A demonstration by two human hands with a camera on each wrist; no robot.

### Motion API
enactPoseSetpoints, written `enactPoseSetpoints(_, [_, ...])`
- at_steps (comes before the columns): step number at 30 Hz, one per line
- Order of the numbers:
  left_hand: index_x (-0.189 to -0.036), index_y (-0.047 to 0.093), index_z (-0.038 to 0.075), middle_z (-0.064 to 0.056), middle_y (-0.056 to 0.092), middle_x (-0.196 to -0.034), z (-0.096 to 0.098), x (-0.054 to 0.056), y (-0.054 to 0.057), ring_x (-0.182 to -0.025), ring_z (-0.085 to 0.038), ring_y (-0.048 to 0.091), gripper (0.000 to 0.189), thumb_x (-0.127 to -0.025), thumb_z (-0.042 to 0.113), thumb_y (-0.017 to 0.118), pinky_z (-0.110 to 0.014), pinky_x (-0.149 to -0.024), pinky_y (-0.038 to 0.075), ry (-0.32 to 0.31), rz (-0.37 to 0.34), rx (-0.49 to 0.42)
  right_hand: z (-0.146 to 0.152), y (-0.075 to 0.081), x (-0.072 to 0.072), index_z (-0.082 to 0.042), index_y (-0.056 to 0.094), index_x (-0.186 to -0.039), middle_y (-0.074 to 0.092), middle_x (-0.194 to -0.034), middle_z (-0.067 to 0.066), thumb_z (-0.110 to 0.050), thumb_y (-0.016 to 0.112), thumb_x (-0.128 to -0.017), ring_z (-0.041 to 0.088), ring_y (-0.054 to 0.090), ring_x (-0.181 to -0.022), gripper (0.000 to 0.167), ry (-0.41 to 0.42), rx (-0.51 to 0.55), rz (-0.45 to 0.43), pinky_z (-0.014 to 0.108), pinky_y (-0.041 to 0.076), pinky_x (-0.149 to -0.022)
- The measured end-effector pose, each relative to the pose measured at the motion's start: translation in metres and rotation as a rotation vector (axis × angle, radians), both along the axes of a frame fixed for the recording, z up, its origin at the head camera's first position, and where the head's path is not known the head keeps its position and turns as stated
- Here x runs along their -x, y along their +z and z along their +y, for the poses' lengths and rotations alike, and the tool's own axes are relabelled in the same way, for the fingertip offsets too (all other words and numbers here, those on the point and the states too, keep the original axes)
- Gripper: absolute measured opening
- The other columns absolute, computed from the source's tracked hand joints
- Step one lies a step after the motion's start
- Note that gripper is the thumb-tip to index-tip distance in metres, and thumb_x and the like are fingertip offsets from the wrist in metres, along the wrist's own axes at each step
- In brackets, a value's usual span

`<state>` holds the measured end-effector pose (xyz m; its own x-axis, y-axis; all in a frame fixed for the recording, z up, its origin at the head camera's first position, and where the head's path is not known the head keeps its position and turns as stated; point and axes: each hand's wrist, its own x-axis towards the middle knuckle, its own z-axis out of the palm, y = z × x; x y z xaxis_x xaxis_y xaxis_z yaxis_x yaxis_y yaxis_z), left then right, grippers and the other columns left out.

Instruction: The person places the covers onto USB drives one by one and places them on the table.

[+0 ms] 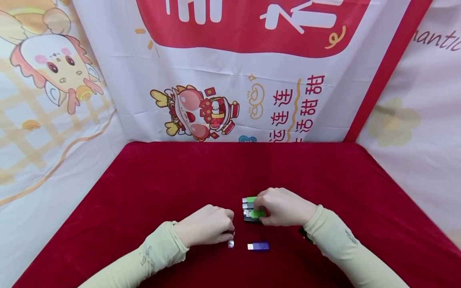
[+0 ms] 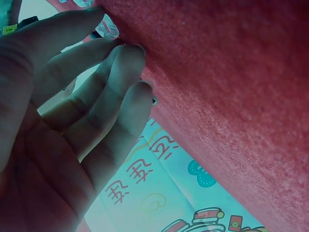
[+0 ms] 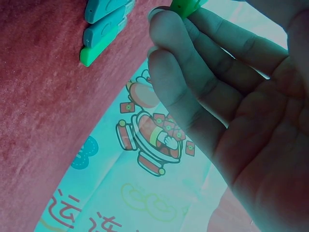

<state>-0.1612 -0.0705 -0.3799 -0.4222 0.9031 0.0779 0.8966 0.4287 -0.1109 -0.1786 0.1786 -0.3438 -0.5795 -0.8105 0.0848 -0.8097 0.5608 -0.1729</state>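
Note:
My right hand (image 1: 282, 206) pinches a green USB stick (image 1: 257, 215) by its body, with the metal plug pointing left. In the right wrist view this green stick shows at the fingertips, only partly in frame. Below and beyond it, several USB sticks lie side by side in a row, among them a green one (image 3: 99, 48) and a grey one (image 3: 100, 33). My left hand (image 1: 209, 226) is low over the cloth, thumb and forefinger around a USB stick whose shiny plug (image 1: 231, 243) sticks out toward me; its body is hidden by the fingers.
A blue USB stick (image 1: 258, 246) lies on the red cloth (image 1: 187, 176) between the hands, nearer to me than the row. Printed white curtains (image 1: 230, 64) stand at the back and on both sides of the table. A small dark item (image 1: 304, 232) shows beside the right sleeve.

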Motion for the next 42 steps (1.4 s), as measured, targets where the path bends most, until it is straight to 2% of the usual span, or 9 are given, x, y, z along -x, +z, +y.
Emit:
enactPoseSetpoints(5, [-0.082,0.077,0.024,0.010,0.052,-0.073,0.0001,0.0003,-0.0018,-0.057,-0.001,0.047,0.005,-0.087,0.026,0.075,-0.019,-0.052,0.042,0.003,-0.010,0.003,-0.0002,-0.0014,0.0004,-0.016,0.072,-0.089,0.064,-0.085,-0.008,-0.018,0.080,-0.079,0.004,0.052,-0.069,0.013,0.005,-0.002,-0.004,0.022,0.048,-0.061])
enactPoseSetpoints(14, [-0.076,0.072,0.023,0.009,0.050,-0.071,0.0007,0.0010,-0.0037,-0.056,-0.005,0.049,0.011,-0.086,0.026,0.073,-0.022,-0.051,0.043,-0.003,0.042,0.002,-0.0004,-0.0011,0.0006,-0.017,0.072,-0.088,0.064,-0.084,-0.008,-0.018,0.080,-0.079,0.004,0.052,-0.070,0.013,0.006,0.002,-0.001,0.023,0.049,-0.063])
enactPoseSetpoints(19, [-0.072,0.066,0.021,0.009,0.049,-0.071,0.0000,0.0010,-0.0043,-0.055,-0.006,0.049,0.014,-0.085,0.024,0.071,-0.021,-0.049,0.042,-0.004,0.071,-0.030,-0.0008,-0.0007,0.0009,-0.017,0.072,-0.088,0.064,-0.084,-0.008,-0.018,0.080,-0.079,0.004,0.052,-0.069,0.012,0.006,0.005,-0.006,0.022,0.049,-0.062])
enactPoseSetpoints(26, [-0.068,0.059,0.021,0.010,0.047,-0.069,-0.0014,0.0024,-0.0072,-0.053,-0.004,0.045,0.016,-0.082,0.023,0.068,-0.020,-0.046,0.040,0.002,0.072,-0.080,-0.0004,-0.0016,0.0011,-0.017,0.072,-0.088,0.064,-0.084,-0.008,-0.018,0.081,-0.078,0.004,0.053,-0.070,0.013,0.000,0.005,-0.013,0.022,0.048,-0.061])
enactPoseSetpoints(32, [-0.066,0.050,0.018,0.008,0.045,-0.068,-0.0025,0.0037,-0.0069,-0.052,-0.007,0.044,0.022,-0.082,0.022,0.066,-0.023,-0.047,0.041,0.033,0.047,-0.092,-0.0009,-0.0019,0.0013,-0.017,0.072,-0.087,0.064,-0.083,-0.008,-0.018,0.081,-0.078,0.004,0.052,-0.069,0.013,-0.001,0.007,-0.016,0.022,0.048,-0.061])
enactPoseSetpoints(36, [-0.066,0.049,0.017,0.006,0.044,-0.067,-0.0027,0.0052,-0.0059,-0.055,-0.009,0.044,0.023,-0.084,0.021,0.063,-0.024,-0.051,0.042,0.054,0.001,-0.083,-0.0010,-0.0022,0.0020,-0.017,0.071,-0.086,0.064,-0.082,-0.008,-0.018,0.080,-0.078,0.004,0.051,-0.068,0.012,0.001,0.008,-0.004,0.021,0.047,-0.059])
enactPoseSetpoints(42, [-0.066,0.049,0.016,0.006,0.043,-0.067,-0.0041,0.0070,-0.0055,-0.056,-0.009,0.043,0.021,-0.083,0.018,0.061,-0.021,-0.053,0.041,0.062,-0.010,-0.087,-0.0011,-0.0029,0.0030,-0.017,0.071,-0.086,0.064,-0.082,-0.008,-0.017,0.080,-0.078,0.004,0.052,-0.068,0.012,-0.003,0.005,-0.006,0.021,0.047,-0.060])
